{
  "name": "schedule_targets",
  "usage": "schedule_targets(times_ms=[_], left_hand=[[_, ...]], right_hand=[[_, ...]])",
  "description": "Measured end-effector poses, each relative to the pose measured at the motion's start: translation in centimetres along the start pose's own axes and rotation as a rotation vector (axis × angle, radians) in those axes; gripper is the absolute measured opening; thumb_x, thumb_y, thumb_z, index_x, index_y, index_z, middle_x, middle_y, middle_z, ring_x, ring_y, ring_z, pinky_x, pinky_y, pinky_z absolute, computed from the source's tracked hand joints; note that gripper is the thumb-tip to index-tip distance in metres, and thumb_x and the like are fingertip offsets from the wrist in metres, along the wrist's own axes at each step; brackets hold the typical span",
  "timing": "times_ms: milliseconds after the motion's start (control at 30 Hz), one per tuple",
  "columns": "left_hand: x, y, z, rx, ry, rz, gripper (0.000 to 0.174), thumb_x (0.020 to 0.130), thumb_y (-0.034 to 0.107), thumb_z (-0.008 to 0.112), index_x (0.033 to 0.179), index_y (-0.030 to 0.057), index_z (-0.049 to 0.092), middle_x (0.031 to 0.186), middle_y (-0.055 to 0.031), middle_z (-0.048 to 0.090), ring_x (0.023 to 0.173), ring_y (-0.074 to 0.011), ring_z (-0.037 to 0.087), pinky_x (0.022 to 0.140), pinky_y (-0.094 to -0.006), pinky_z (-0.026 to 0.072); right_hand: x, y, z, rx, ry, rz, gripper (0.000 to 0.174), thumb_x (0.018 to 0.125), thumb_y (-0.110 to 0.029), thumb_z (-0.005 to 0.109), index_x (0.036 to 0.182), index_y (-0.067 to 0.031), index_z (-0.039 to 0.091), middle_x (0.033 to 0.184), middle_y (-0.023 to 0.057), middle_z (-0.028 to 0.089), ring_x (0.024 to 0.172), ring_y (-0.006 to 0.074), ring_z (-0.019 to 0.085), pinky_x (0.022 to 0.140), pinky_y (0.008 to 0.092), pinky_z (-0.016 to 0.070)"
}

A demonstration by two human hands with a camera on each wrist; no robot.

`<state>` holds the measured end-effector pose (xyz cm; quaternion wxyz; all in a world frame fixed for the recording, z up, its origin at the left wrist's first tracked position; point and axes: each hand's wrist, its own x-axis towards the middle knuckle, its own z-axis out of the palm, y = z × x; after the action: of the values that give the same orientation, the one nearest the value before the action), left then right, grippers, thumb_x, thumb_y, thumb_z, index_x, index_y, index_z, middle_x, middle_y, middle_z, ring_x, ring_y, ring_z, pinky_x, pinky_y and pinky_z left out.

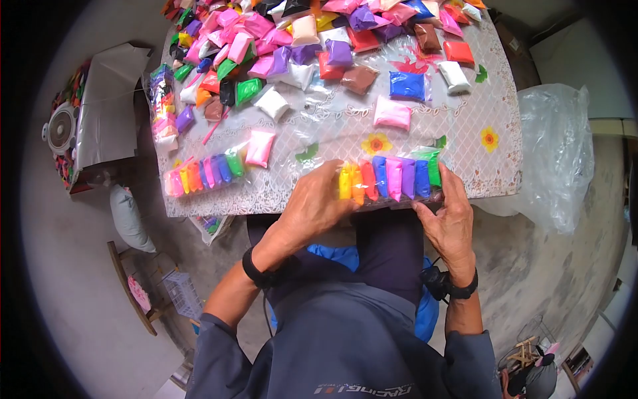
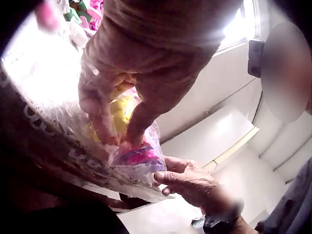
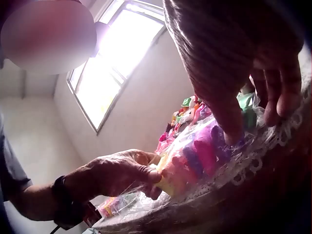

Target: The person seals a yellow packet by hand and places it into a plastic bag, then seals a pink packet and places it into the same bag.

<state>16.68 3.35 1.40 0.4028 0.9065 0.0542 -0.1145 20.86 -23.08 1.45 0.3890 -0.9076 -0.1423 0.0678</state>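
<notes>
A clear bag of coloured packets (image 1: 395, 179), lined up from yellow to green, lies at the table's front edge in the head view. My left hand (image 1: 318, 199) grips its yellow end, thumb and fingers on either side. At the green end my right hand (image 1: 450, 216) holds the bag between thumb and fingers. In the left wrist view the left fingers pinch the plastic around a yellow packet (image 2: 120, 114). The right wrist view shows the right thumb against the purple packets (image 3: 219, 145).
A similar filled bag (image 1: 205, 174) lies at the table's front left. Loose coloured packets are heaped at the back, with a pink packet (image 1: 260, 147) and a blue packet (image 1: 407, 86) nearer. Clear plastic sheeting (image 1: 555, 153) hangs at the right edge.
</notes>
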Motion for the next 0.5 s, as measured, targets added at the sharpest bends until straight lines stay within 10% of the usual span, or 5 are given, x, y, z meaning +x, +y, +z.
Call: schedule_targets(times_ms=[333, 500], left_hand=[[-0.3, -0.2, 0.5, -0.032, 0.059, 0.026, 0.076, 0.07, 0.015, 0.089, 0.134, -0.0045, 0.053, 0.097, -0.0156, 0.064, 0.078, -0.0238, 0.063, 0.073, -0.0354, 0.0524], [-0.4, -0.3, 0.6, -0.111, 0.016, -0.036, 0.082, 0.074, 0.012, 0.086, 0.141, -0.0047, 0.042, 0.093, -0.0187, 0.066, 0.076, -0.0248, 0.067, 0.071, -0.0353, 0.053]], right_hand=[[0.0, -0.4, -1.9, -0.085, -0.022, 0.047, 0.077, 0.075, -0.013, 0.082, 0.142, 0.0021, 0.047, 0.131, 0.0229, 0.056, 0.109, 0.0413, 0.062, 0.088, 0.0423, 0.0532], [1.3, -2.1, -3.0, -0.312, 0.091, -0.308, 0.078, 0.074, -0.022, 0.084, 0.141, 0.0006, 0.051, 0.135, 0.0207, 0.057, 0.113, 0.037, 0.061, 0.096, 0.0421, 0.0495]])
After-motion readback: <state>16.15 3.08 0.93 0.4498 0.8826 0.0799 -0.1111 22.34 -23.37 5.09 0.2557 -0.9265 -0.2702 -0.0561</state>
